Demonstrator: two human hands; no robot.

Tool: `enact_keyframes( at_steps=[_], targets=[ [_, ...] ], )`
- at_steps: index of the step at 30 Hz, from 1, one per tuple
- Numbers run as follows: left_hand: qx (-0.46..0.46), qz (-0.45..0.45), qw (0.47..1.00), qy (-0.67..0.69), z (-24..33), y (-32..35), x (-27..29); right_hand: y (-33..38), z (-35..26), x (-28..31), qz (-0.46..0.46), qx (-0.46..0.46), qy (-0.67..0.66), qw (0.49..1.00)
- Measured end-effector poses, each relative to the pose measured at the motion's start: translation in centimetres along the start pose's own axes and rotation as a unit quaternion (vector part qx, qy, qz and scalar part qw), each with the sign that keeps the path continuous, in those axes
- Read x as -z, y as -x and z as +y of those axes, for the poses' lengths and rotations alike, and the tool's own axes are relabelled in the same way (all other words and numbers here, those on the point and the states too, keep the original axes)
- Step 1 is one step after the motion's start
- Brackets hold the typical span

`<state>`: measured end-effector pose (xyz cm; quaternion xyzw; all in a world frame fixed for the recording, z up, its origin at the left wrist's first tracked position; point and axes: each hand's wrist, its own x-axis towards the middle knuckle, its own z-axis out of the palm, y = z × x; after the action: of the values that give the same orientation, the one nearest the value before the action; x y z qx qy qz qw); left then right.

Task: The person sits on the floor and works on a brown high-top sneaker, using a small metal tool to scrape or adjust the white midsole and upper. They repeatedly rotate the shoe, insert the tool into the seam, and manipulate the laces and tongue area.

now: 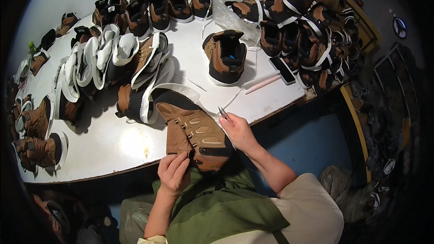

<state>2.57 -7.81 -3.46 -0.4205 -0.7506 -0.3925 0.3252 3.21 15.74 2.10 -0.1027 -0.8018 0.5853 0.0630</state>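
A brown and black shoe upper (199, 131) with a white edging hangs over the table's front edge in front of me. My left hand (173, 173) pinches the upper's near left edge between thumb and fingers. On its right side, my right hand (238, 132) is closed around pointed metal snips (222, 112), whose tips stick up beside the white edging. Part of the snips is hidden in the palm. Just past the hands stands a brown and black shoe (226, 58) with a blue spot inside.
Several white-lined uppers (97, 58) lie in a row on the white table (122, 140). Finished-looking shoes (138, 16) stand at the back. A heap of shoes (312, 40) fills the right end, near a phone (282, 71) and a pinkish rod (262, 84). More uppers (40, 151) sit at left.
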Motion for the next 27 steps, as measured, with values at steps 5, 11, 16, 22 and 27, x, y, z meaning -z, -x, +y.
enact_keyframes(
  at_steps=[5, 11, 16, 22, 27],
  targets=[
    [-0.001, -0.01, 1.0, 0.0, 0.0, 0.0, 0.2, -0.6, 0.4, -0.1, -0.044, 0.021, -0.015, 0.999],
    [0.02, -0.018, 1.0, 0.013, -0.5, -1.1, 0.6, -2.8, -0.2, -0.5, -0.106, -0.014, -0.009, 0.994],
    [0.165, -0.096, 0.967, 0.17, -1.0, -4.2, 2.4, -2.4, 0.2, -0.2, -0.117, -0.035, -0.083, 0.989],
    [0.226, -0.106, 0.962, 0.11, -1.4, -8.2, -0.9, -1.4, 0.0, 0.1, -0.143, -0.05, -0.092, 0.984],
    [0.226, -0.103, 0.967, 0.054, -0.9, -8.8, -2.1, -0.9, 0.3, -0.2, -0.127, -0.028, -0.122, 0.984]
  ],
)
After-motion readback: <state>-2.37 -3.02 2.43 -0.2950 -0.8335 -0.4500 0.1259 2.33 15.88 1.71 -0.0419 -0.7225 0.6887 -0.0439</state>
